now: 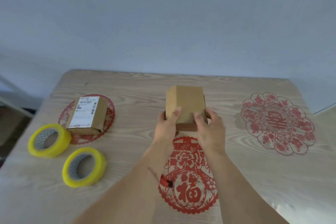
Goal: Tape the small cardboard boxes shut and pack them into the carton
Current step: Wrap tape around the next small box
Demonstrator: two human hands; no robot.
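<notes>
A pale blue-grey wall (pixel 163 14) fills the upper half of the view, plain and evenly lit by soft, dim light. Below it stands a counter (pixel 127 85) of light wood grain with rounded far corners. At 9 o'clock, beyond the counter's edge, a pale shelf or frame (pixel 12 94) shows, blurred, with dark floor (pixel 11 132) beneath. At 3 o'clock a light surface (pixel 327 114) meets the wall.

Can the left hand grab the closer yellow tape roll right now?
Probably not yet: the left hand is busy gripping the plain cardboard box together with the right hand. If it let go, nothing lies between it and the nearer tape roll.
</notes>
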